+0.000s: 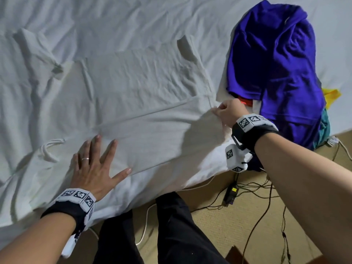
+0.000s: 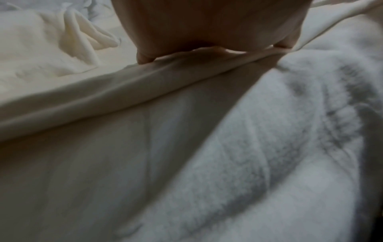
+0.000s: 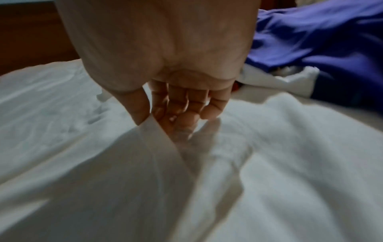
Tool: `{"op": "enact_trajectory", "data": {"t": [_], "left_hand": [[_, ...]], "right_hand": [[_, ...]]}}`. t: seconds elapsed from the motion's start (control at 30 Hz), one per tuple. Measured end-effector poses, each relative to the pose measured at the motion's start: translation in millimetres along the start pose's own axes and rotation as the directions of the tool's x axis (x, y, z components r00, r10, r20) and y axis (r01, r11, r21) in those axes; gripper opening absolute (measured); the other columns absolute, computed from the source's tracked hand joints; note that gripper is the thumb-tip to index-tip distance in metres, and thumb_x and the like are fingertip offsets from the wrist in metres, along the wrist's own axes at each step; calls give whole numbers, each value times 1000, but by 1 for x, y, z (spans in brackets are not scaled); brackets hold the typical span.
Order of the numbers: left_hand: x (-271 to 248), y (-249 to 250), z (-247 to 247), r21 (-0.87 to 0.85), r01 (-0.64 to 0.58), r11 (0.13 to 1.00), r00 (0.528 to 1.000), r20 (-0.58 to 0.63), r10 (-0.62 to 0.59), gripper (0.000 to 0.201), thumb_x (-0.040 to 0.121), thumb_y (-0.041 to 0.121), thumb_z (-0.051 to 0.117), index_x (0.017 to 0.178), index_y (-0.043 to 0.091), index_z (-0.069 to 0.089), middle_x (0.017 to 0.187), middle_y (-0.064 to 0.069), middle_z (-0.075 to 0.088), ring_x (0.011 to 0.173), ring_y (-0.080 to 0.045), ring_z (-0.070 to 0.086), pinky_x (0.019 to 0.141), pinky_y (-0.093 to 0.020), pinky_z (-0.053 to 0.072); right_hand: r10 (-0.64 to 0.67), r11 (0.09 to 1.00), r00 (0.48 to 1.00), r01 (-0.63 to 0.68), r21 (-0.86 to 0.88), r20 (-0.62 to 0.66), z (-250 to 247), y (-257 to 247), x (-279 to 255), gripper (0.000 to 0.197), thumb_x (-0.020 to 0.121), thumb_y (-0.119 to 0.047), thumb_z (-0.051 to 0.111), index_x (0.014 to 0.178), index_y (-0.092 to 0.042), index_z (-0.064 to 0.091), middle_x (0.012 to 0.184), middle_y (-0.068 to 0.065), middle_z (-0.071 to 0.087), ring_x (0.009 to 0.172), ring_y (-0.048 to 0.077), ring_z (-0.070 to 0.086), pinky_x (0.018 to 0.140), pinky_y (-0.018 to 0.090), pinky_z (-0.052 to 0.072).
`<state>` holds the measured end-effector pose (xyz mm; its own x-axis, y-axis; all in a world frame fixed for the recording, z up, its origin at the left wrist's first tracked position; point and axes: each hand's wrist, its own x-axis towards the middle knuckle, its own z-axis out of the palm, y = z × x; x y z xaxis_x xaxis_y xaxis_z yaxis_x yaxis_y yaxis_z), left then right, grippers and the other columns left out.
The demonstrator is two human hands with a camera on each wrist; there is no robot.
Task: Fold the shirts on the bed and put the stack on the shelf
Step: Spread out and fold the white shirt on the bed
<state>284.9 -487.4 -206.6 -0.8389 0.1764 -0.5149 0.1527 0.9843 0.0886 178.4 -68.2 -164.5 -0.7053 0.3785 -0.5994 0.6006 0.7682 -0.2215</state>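
Nearest, the left hand (image 1: 95, 164) lies flat with fingers spread, pressing the folded edge of the white shirt (image 1: 144, 103) onto the bed (image 1: 57, 20). To the right and slightly farther, the right hand (image 1: 228, 113) has its fingers curled, pinching the shirt's edge between thumb and fingertips (image 3: 143, 117). To fold well, I judge the left palm should anchor the crease while the right draws the cloth taut and lays it over evenly, smoothing wrinkles outward. Beyond the right hand a crumpled blue-purple shirt (image 1: 276, 69) waits unfolded, covering other garments. No brand or readable writing shows; only black-and-white coded markers on the wrist bands (image 1: 251, 121).
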Motion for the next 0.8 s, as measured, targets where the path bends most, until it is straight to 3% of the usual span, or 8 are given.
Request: {"op": "enact_trajectory", "data": {"t": [0.2, 0.33, 0.4, 0.47, 0.57, 0.63, 0.73, 0.8], "left_hand": [[0, 0, 4, -11, 7, 1000, 1000, -14, -7, 104, 70, 97, 11, 158, 43, -4, 167, -7, -7, 152, -38, 3, 116, -64, 21], [-1, 1, 1, 2, 2, 1000, 1000, -21, -2, 107, 67, 99, 14, 158, 44, -1, 168, -8, -3, 152, -39, 6, 114, -65, 24], [-2, 3, -3, 26, 4, 1000, 1000, -28, -3, 107, 67, 99, 16, 157, 44, 2, 167, -9, 1, 151, -39, 10, 111, -66, 27], [-3, 4, -4, 32, 8, 999, 1000, -28, -7, 107, 66, 100, 14, 157, 45, 0, 167, -8, 0, 151, -38, 10, 110, -65, 27], [-3, 3, -2, 19, 13, 1000, 999, -31, -13, 108, 66, 100, 11, 157, 43, -3, 168, -7, -1, 151, -37, 8, 111, -66, 26], [-3, 2, 1, 12, 14, 1000, 1000, -19, -14, 109, 67, 100, 10, 158, 40, -3, 168, -7, -3, 152, -37, 7, 112, -67, 24], [-4, 1, 6, 6, 10, 1000, 1000, -17, -10, 112, 71, 97, 13, 160, 32, 0, 168, -8, -3, 152, -37, 6, 113, -66, 22], [-7, -2, 10, 15, 2, 1000, 1000, -21, -2, 111, 73, 95, 15, 160, 28, 3, 168, -8, -1, 152, -35, 6, 113, -65, 20]], "right_hand": [[-196, 938, 971, 144, -315, -140, -2, -18, 15, 22, 89, -26, 52, 101, -10, 61, 102, 14, 60, 87, 35, 55, 75, 36, 43], [-517, 796, 854, 456, -398, -55, 5, -26, 13, 24, 95, -30, 52, 110, -16, 63, 109, 9, 59, 101, 34, 57, 79, 40, 46], [-475, 695, 878, 412, -589, 54, 3, -24, 14, 28, 96, -32, 49, 115, -21, 66, 116, 5, 57, 112, 32, 51, 87, 43, 45], [-403, 698, 915, 324, -638, 24, 3, -21, 7, 33, 95, -34, 48, 119, -19, 65, 129, 6, 52, 119, 32, 45, 93, 47, 41], [-604, 664, 793, 450, -598, -73, 27, -21, -27, 44, 94, -38, 49, 128, -12, 59, 148, 13, 44, 127, 36, 46, 96, 50, 41], [-718, 600, 696, 603, -526, -21, 58, -26, -56, 57, 97, -46, 40, 144, -16, 46, 159, 13, 29, 141, 36, 37, 105, 52, 37], [-687, 561, 706, 667, -490, 173, 101, -29, -79, 67, 99, -60, 24, 157, -28, 14, 166, 6, -1, 152, 29, 8, 117, 50, 20], [-598, 638, 785, 587, -498, 160, 108, -15, -75, 70, 97, -68, 18, 158, -34, 5, 166, 1, -5, 153, 25, 0, 120, 50, 14]]}}
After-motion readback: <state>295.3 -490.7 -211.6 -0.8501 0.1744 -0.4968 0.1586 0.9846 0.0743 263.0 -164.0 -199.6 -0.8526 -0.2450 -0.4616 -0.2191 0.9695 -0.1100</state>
